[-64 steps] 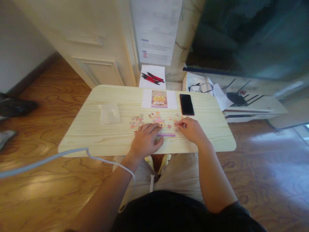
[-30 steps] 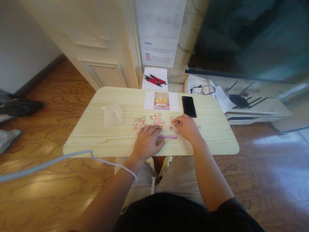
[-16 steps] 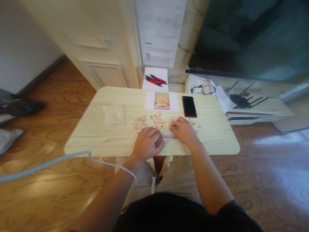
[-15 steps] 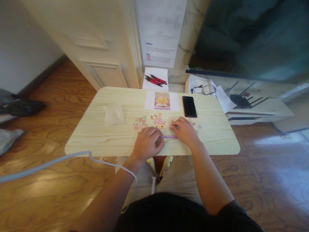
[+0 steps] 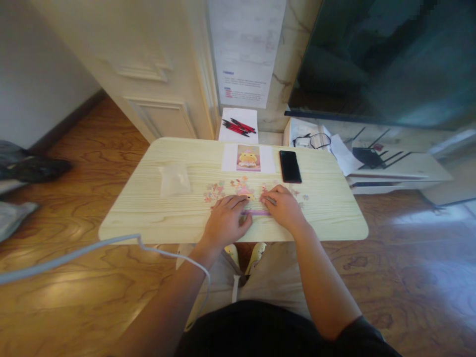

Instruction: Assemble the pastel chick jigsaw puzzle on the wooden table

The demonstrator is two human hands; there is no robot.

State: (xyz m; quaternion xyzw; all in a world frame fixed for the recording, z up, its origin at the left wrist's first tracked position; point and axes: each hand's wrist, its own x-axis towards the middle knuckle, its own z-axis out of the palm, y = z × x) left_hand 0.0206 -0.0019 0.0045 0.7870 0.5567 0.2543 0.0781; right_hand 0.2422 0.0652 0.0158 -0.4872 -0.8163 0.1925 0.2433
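My left hand (image 5: 227, 222) lies palm down at the table's front, thumb apart. Its stretched fingertips rest on the partly joined jigsaw puzzle (image 5: 243, 192), covering part of its yellow face. A purple strip of the puzzle (image 5: 258, 213) runs between my two hands. Right of the yellow face, my right hand (image 5: 284, 207) is closed in a pinch close to the tabletop; what is between its fingertips is too small to make out. Loose puzzle pieces (image 5: 213, 192) lie to the left, and more pieces (image 5: 303, 197) lie beyond my right hand, partly hidden by it.
A printed picture of a yellow figure (image 5: 248, 158) lies at the back of the table (image 5: 141, 208). Near it are a black phone (image 5: 290, 166) and, to the left, a clear plastic bag (image 5: 174, 179). Red pens (image 5: 238, 127) lie behind the table. A cable (image 5: 163, 250) hangs over my left forearm.
My left hand has slid slightly forward, its fingers straighter and now over part of the yellow face. My right hand stays pinched in nearly the same place. The view has tilted slightly.
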